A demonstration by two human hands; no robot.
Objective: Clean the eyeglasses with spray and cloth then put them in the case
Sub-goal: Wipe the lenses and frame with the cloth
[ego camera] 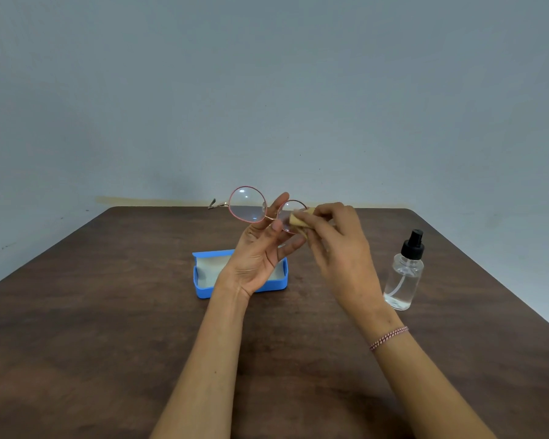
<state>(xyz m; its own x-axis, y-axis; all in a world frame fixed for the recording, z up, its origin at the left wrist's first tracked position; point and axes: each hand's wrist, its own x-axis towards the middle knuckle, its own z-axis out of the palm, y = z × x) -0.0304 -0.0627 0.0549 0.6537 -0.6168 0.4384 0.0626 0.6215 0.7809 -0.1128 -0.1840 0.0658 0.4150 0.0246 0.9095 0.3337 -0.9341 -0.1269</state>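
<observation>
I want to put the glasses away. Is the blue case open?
Open: the case shows its pale lining inside.

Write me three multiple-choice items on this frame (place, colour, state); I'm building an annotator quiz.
1. Where is the spray bottle? A) on the floor; B) upright on the table, right of the right hand; C) on a shelf.
2. What colour is the case? A) blue; B) red; C) black.
3. The case is: A) shut; B) open; C) upside down.
Answers: 1 B, it stands on the table beside the right hand; 2 A, its walls are blue; 3 B, its pale lining shows.
</observation>
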